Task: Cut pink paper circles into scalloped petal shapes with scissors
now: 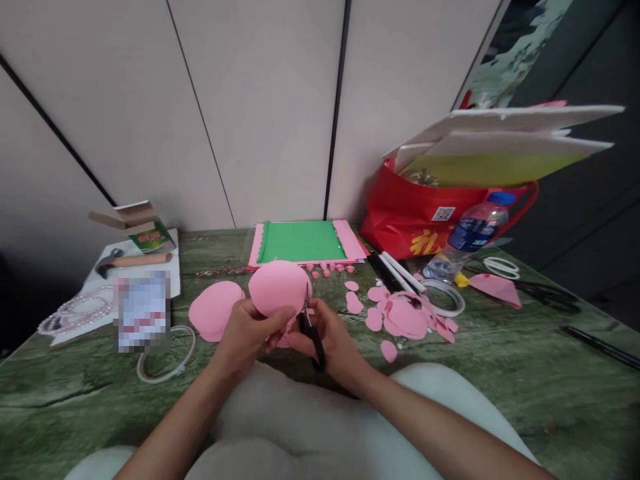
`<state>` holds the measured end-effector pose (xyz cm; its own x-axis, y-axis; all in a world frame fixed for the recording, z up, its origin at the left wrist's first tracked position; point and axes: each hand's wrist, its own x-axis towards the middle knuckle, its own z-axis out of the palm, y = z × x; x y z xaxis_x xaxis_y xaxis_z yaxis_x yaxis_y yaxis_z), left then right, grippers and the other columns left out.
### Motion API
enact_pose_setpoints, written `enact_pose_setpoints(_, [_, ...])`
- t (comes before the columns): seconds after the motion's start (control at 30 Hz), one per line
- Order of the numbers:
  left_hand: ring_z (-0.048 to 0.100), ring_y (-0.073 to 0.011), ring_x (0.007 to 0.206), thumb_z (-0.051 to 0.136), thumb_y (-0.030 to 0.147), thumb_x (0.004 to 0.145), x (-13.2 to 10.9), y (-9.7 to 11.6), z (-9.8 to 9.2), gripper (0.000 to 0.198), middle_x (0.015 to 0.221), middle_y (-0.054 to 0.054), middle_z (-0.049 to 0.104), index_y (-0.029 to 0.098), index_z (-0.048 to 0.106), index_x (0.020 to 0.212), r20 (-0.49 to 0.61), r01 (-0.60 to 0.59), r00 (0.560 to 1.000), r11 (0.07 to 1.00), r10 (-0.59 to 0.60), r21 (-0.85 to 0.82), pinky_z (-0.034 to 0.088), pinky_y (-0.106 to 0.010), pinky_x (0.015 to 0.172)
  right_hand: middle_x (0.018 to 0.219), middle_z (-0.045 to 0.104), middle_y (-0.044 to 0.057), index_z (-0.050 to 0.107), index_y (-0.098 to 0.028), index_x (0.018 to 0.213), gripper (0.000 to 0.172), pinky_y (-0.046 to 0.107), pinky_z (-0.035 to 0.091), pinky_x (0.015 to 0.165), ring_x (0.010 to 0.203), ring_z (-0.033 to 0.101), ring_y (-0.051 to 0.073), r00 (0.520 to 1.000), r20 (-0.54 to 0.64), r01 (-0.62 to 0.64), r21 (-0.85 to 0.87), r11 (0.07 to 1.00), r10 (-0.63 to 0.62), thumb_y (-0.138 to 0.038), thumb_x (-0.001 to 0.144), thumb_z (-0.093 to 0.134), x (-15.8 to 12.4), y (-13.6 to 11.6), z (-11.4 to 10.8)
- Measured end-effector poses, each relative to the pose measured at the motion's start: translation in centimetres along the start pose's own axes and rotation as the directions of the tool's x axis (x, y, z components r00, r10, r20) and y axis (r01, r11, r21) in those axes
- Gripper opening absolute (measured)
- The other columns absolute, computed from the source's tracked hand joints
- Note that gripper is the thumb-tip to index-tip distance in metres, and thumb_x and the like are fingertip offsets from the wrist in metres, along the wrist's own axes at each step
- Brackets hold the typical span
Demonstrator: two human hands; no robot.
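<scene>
My left hand [255, 330] pinches the lower edge of a round pink paper piece [277, 287], thumb on top. In my right hand [327, 340] is a pair of scissors with black handles [317, 348], the blades pointing up at the right edge of that paper. How far the blades are apart is hard to make out. A stack of pink paper rounds [215, 310] lies on the table left of my left hand. To the right of my right hand are loose pink paper cut-offs [405, 315] and small petal-shaped scraps [354, 303].
Behind the hands lies a green sheet [305, 241] on pink paper. A red bag [400, 217], a water bottle [470, 233], pens [395, 270] and a tape roll [450, 308] stand or lie right. Left are a hammer [140, 260], bead strings [75, 310] and another ring [145, 373].
</scene>
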<state>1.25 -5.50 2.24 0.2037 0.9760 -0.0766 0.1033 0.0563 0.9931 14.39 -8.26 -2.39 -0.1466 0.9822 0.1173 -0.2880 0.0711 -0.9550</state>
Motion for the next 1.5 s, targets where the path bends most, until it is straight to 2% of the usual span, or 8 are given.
enact_pose_setpoints(0.13, [0.032,-0.0042,0.029,0.068,0.032,0.061,-0.1,0.2,0.1,0.031,0.032,0.005,0.043,0.015,0.052,0.04,-0.018,0.003,1.0,1.0,-0.003,0.005,0.02,-0.019,0.03,0.062,0.051,-0.007,0.043,-0.021,0.081,0.05,0.021,0.035,0.051,0.053,0.044,0.009,1.0,-0.006,-0.023,0.06,0.998,0.023,-0.036,0.053,0.081,0.1,-0.4,0.0])
enact_pose_setpoints(0.37, [0.032,-0.0036,0.031,0.069,0.027,0.061,-0.1,0.2,0.2,0.028,0.033,0.005,0.043,0.014,0.053,0.042,-0.022,-0.016,1.0,0.999,0.015,-0.041,0.021,-0.018,0.032,0.059,0.048,-0.007,0.045,-0.021,0.079,0.043,0.021,0.029,0.049,0.052,0.038,0.008,1.0,0.027,0.003,0.072,0.997,-0.005,-0.037,0.057,0.079,-0.1,-1.1,0.2])
enact_pose_setpoints(0.7, [0.032,-0.0033,0.031,0.07,0.028,0.06,-0.1,0.0,0.0,0.026,0.033,0.006,0.044,0.014,0.054,0.046,-0.03,-0.02,0.999,0.998,0.018,-0.062,0.019,-0.018,0.033,0.052,0.049,-0.008,0.047,-0.021,0.075,0.038,0.02,0.031,0.043,0.044,0.039,0.007,1.0,-0.011,-0.022,0.019,1.0,0.022,-0.04,0.059,0.075,-0.2,-0.9,0.3])
enact_pose_setpoints(1.0, [0.031,-0.0024,0.032,0.069,0.029,0.064,0.1,-0.2,-0.1,0.026,0.033,0.007,0.042,0.014,0.053,0.049,-0.034,-0.047,0.999,0.99,0.043,-0.136,0.019,-0.017,0.034,0.045,0.052,-0.009,0.049,-0.019,0.075,0.034,0.016,0.031,0.036,0.037,0.042,0.006,0.997,-0.031,-0.069,0.019,0.997,0.069,-0.035,0.058,0.075,-0.2,-0.5,0.0])
enact_pose_setpoints(1.2, [0.041,-0.0053,0.033,0.07,0.029,0.065,0.0,0.0,-0.1,0.021,0.04,0.004,0.053,0.014,0.058,0.056,0.022,-0.038,0.999,0.97,0.044,-0.239,0.03,-0.017,0.034,0.041,0.048,-0.01,0.051,-0.019,0.073,0.028,0.018,0.037,0.038,0.035,0.045,0.007,0.999,-0.025,-0.045,0.028,0.999,0.046,-0.033,0.062,0.072,-0.2,-0.3,0.1])
enact_pose_setpoints(1.33, [0.05,-0.0087,0.037,0.066,0.033,0.07,0.0,-0.1,0.0,0.023,0.047,-0.001,0.061,0.012,0.063,0.061,0.11,0.017,0.994,0.965,0.012,-0.263,0.038,-0.019,0.036,0.054,0.056,-0.006,0.05,-0.019,0.076,0.03,0.018,0.038,0.039,0.039,0.046,0.006,0.999,0.034,-0.015,0.022,1.0,0.014,-0.037,0.065,0.07,-0.4,-0.3,0.2])
enact_pose_setpoints(1.43, [0.045,-0.006,0.033,0.067,0.032,0.07,0.1,-0.2,0.0,0.028,0.038,0.001,0.054,0.012,0.061,0.05,0.087,0.013,0.996,0.977,0.006,-0.213,0.035,-0.017,0.035,0.069,0.062,-0.001,0.048,-0.019,0.076,0.033,0.018,0.038,0.038,0.042,0.047,0.007,0.996,0.09,-0.009,0.025,1.0,0.007,-0.041,0.065,0.07,-0.4,-0.1,0.3])
enact_pose_setpoints(1.5, [0.041,-0.0045,0.031,0.067,0.03,0.069,0.1,-0.3,0.0,0.031,0.035,0.003,0.05,0.012,0.058,0.045,0.049,-0.001,0.999,0.984,0.01,-0.178,0.031,-0.016,0.034,0.068,0.061,-0.001,0.047,-0.02,0.079,0.036,0.019,0.038,0.039,0.044,0.048,0.008,0.995,0.095,-0.018,0.02,1.0,0.016,-0.043,0.065,0.071,-0.4,0.0,0.4])
